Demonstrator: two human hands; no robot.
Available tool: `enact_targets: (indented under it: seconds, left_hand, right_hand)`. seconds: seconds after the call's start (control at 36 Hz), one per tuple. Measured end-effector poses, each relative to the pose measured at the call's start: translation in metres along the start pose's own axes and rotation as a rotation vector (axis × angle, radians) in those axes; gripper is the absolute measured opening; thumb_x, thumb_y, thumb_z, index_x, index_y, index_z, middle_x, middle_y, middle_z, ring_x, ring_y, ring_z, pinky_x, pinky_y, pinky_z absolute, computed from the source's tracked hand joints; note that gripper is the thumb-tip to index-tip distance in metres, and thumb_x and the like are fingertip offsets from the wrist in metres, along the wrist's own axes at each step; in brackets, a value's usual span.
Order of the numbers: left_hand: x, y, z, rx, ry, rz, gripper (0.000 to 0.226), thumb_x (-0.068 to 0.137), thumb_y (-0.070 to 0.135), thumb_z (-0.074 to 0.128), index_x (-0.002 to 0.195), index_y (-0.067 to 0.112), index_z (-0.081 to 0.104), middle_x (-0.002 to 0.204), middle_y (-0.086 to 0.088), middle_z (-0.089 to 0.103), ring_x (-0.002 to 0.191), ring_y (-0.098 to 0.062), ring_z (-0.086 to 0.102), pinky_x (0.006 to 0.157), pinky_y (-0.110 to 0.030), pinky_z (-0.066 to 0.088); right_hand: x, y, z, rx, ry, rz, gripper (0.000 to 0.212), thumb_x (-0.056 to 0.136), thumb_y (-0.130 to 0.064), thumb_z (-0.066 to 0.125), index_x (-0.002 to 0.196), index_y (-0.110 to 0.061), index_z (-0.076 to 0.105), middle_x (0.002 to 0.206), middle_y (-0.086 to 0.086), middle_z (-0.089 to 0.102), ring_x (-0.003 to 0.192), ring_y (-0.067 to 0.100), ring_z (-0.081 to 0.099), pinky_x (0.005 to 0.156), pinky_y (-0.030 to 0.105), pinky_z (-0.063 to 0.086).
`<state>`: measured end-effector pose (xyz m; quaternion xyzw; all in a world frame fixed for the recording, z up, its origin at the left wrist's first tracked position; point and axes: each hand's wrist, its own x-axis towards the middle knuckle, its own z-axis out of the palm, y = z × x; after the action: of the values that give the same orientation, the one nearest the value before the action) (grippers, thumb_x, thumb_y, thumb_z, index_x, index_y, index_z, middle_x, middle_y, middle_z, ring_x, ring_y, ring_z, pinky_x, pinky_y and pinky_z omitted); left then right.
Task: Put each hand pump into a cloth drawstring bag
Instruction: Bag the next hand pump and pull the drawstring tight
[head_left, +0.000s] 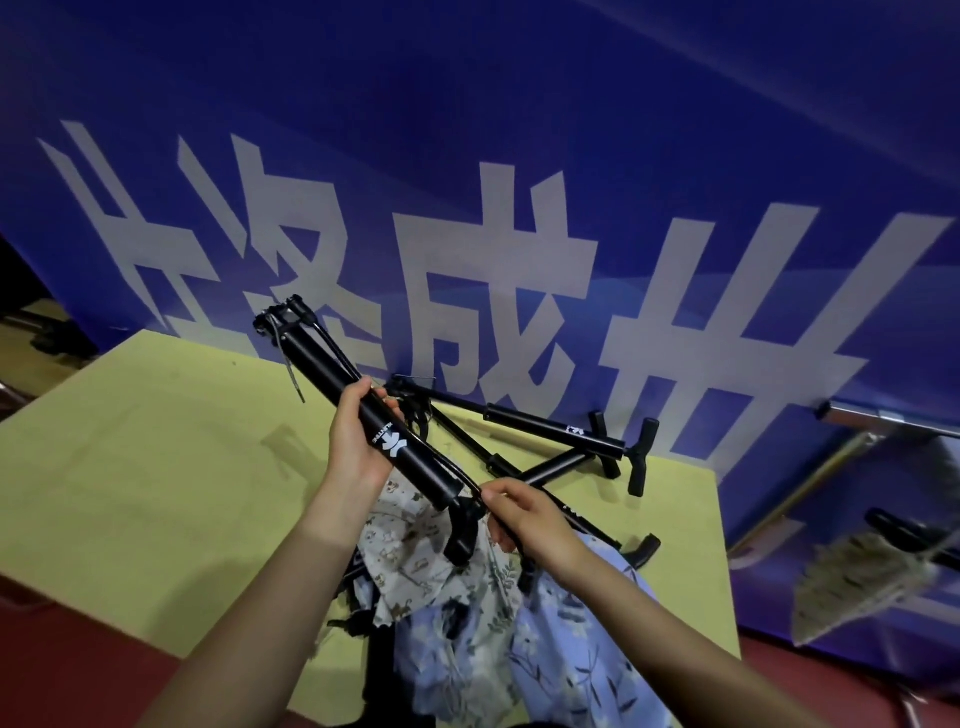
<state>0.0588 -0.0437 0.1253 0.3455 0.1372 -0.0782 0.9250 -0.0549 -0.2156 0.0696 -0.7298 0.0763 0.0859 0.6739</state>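
Black hand pump (363, 410) held up above table, tilted, far end toward upper left, T-handle end low nr the cloth bags. White logo on barrel facing cam. Thin hose runs alongside barrel.

L hand (358, 441): fingers + thumb curled round mid barrel, firm wrap. R hand (524, 514): thumb and fingertips pinched together on the hose/handle end at pump's lower end; exact contact pt hard to tell, partly hidden by fingers.

Below pump: pile of cloth drawstring bags (457, 613) at nr edge of table, one pale w/ small animal print, others light blue floral. All crumpled, overlapping.

Further back: other pumps (556, 423) lying crossed on table, black, T-handles toward right, touching each other. Count unclear, at least 3.

Table (156, 467) yellow-green top. Behind it blue banner (519, 130) w/ large white characters. Right side: broom (872, 582) w/ grey bristles, leaning by banner. Floor dark red.
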Motion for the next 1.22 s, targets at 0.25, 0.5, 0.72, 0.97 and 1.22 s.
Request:
enact_targets:
  seconds: [0.25, 0.5, 0.72, 0.97, 1.22]
  left_hand:
    - [0.006, -0.011, 0.004, -0.011, -0.008, -0.015, 0.014, 0.089, 0.02, 0.061, 0.076, 0.017, 0.056, 0.066, 0.005, 0.056, 0.058, -0.008, 0.056, 0.057, -0.019, 0.05]
    - [0.008, -0.015, 0.02, -0.021, -0.062, -0.031, 0.019, 0.091, 0.021, 0.06, 0.072, 0.018, 0.058, 0.065, 0.005, 0.056, 0.055, -0.008, 0.055, 0.054, -0.018, 0.049]
    - [0.012, -0.014, 0.03, -0.058, -0.092, -0.027, 0.015, 0.091, 0.02, 0.059, 0.076, 0.017, 0.057, 0.067, 0.003, 0.054, 0.054, -0.009, 0.053, 0.052, -0.019, 0.048]
    - [0.015, -0.021, 0.035, 0.01, -0.186, -0.022, 0.012, 0.093, 0.027, 0.057, 0.088, 0.016, 0.059, 0.069, 0.001, 0.055, 0.06, -0.012, 0.056, 0.063, -0.023, 0.051]
    - [0.005, -0.05, -0.005, 0.674, -0.353, -0.108, 0.059, 0.083, 0.042, 0.069, 0.12, -0.001, 0.053, 0.104, -0.019, 0.066, 0.104, -0.032, 0.066, 0.087, -0.044, 0.055]
  right_hand:
    - [-0.002, 0.005, -0.007, 0.178, -0.004, 0.075, 0.023, 0.097, -0.024, 0.056, 0.113, -0.009, 0.059, 0.061, 0.006, 0.057, 0.046, 0.014, 0.034, 0.046, 0.024, 0.027]
    - [0.005, 0.002, -0.013, 0.238, 0.08, 0.163, 0.028, 0.098, -0.024, 0.053, 0.125, -0.015, 0.05, 0.054, -0.001, 0.047, 0.042, 0.012, 0.028, 0.044, 0.024, 0.02]
    - [0.006, -0.01, -0.012, 0.353, -0.139, 0.295, 0.047, 0.091, -0.052, 0.057, 0.114, -0.012, 0.052, 0.051, -0.006, 0.045, 0.043, 0.01, 0.022, 0.044, 0.022, 0.015]
    - [0.01, -0.007, -0.009, 0.503, -0.229, 0.282, 0.07, 0.079, -0.064, 0.064, 0.121, -0.009, 0.055, 0.087, 0.002, 0.067, 0.044, 0.011, 0.043, 0.036, 0.018, 0.024]
    - [0.01, -0.007, -0.012, 0.256, 0.075, 0.094, 0.057, 0.075, -0.063, 0.069, 0.076, -0.007, 0.067, 0.048, 0.003, 0.05, 0.039, 0.013, 0.039, 0.043, 0.023, 0.022]
